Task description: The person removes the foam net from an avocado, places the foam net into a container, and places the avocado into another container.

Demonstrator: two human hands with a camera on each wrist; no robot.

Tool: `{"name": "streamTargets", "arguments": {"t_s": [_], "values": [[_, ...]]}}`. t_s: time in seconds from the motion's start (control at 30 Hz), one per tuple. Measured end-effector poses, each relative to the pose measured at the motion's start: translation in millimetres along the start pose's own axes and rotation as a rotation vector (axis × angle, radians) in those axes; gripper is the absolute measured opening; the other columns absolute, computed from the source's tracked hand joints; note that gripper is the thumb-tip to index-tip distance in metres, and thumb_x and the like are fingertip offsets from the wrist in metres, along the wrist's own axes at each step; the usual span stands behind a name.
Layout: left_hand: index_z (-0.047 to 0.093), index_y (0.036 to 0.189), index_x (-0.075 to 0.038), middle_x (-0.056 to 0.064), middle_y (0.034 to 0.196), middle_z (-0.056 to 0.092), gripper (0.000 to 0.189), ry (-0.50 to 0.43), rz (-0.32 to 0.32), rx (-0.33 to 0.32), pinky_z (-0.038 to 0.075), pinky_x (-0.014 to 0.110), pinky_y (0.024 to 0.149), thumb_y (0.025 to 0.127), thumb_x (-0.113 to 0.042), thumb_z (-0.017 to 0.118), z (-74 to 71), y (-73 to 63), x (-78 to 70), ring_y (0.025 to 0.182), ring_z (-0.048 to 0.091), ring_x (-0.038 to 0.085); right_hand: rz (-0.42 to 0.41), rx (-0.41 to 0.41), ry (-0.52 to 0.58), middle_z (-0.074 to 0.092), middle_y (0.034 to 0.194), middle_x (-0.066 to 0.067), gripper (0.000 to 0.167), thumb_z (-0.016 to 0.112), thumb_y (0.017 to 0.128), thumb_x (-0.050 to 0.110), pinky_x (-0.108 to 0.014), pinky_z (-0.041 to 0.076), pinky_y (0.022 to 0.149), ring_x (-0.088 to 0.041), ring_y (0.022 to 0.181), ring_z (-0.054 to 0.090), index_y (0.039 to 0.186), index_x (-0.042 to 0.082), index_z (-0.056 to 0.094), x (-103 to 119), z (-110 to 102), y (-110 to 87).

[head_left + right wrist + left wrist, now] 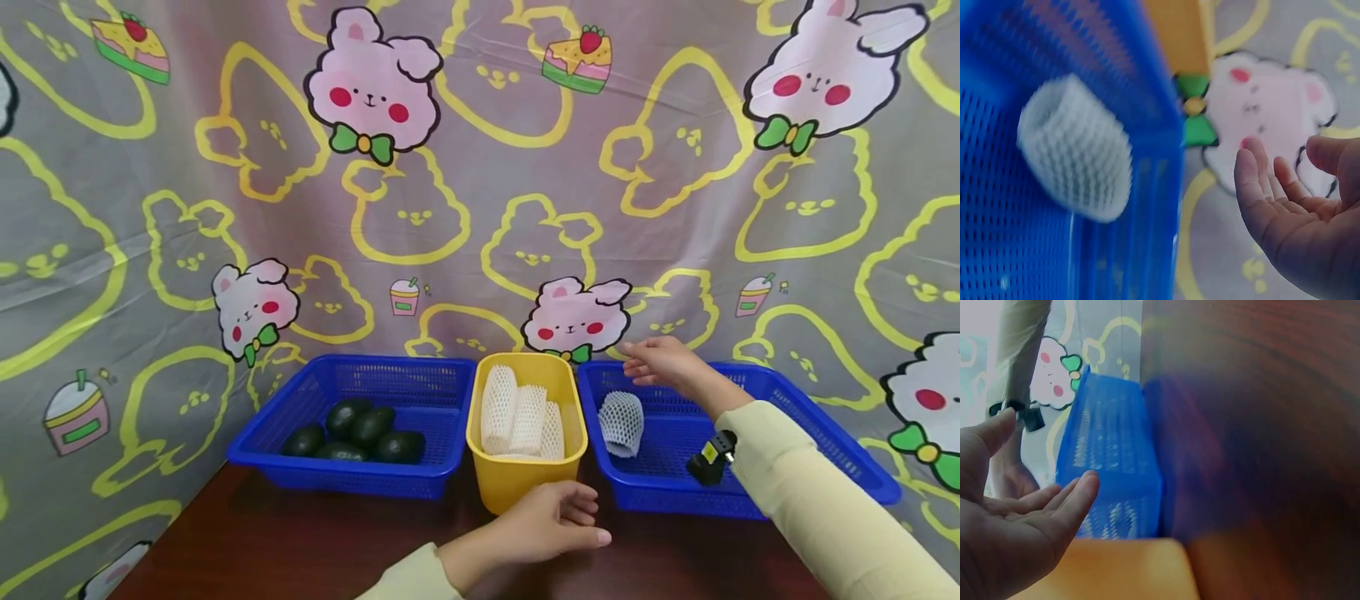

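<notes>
My left hand (551, 523) is held in front of the yellow bin (491, 487), fingers relaxed and nothing in them. Over the back left part of the right blue basket (757, 379) hovers my right hand (663, 364), also holding nothing; in the right wrist view its fingers (1254, 187) are loosely bent. Beneath it, a white foam net sleeve (621, 423) lies bulged out against that basket's left side, one end showing an opening in the right wrist view. Several more foam net sleeves (527, 421) stand rolled in the yellow bin.
On the left, another blue basket (258, 446) holds several dark green avocados (371, 427). Both baskets and the bin stand side by side on a dark reddish-brown table (247, 533). A patterned curtain (480, 192) hangs close behind them.
</notes>
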State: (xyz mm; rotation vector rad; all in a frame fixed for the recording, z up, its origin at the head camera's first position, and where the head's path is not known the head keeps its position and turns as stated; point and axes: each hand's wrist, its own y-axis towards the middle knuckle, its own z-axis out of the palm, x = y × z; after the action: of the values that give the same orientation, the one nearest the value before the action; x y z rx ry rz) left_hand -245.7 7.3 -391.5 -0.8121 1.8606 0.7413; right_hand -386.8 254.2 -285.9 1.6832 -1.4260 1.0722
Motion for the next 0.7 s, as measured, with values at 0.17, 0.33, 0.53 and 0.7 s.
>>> {"name": "streamTargets", "arguments": {"t_s": [0.17,0.33,0.53,0.7], "values": [[0.059,0.122,0.005,-0.003,0.100,0.067,0.043,-0.080,-0.046,-0.063,0.051,0.020,0.074,0.084,-0.009,0.074,18.4,10.4,6.8,0.085,0.064,0.004,0.034,0.005,-0.119,0.057,0.113,-0.038,0.051,0.045,0.103,0.018,-0.034,0.056,0.075,-0.019,0.083,0.066,0.128,-0.025,0.038,-15,-4,18.4],[0.054,0.124,0.010,0.002,0.100,0.067,0.045,-0.211,-0.078,-0.139,0.053,0.025,0.073,0.087,-0.009,0.070,33.2,19.5,13.0,0.086,0.066,0.012,0.061,0.005,-0.271,0.056,0.115,-0.039,0.047,0.050,0.100,0.016,-0.041,0.055,0.077,-0.037,0.094,0.065,0.123,-0.025,0.043,-30,-1,30.6],[0.052,0.122,0.013,0.008,0.097,0.065,0.035,-0.316,-0.062,-0.237,0.056,0.035,0.074,0.095,-0.007,0.060,45.7,30.9,17.3,0.088,0.067,0.027,-0.001,-0.001,-0.483,0.063,0.078,-0.019,0.027,0.058,0.096,0.015,-0.041,0.055,0.068,-0.031,0.072,0.063,0.087,-0.011,0.060,-43,2,36.2],[0.055,0.113,0.009,0.013,0.098,0.067,0.022,-0.454,-0.079,-0.282,0.056,0.040,0.076,0.099,-0.008,0.053,51.4,38.9,16.9,0.093,0.067,0.033,-0.041,-0.007,-0.587,0.040,0.049,0.004,0.045,0.061,0.094,0.018,-0.030,0.040,0.049,-0.012,0.045,0.040,0.053,0.013,0.044,-54,-1,41.6]]}}
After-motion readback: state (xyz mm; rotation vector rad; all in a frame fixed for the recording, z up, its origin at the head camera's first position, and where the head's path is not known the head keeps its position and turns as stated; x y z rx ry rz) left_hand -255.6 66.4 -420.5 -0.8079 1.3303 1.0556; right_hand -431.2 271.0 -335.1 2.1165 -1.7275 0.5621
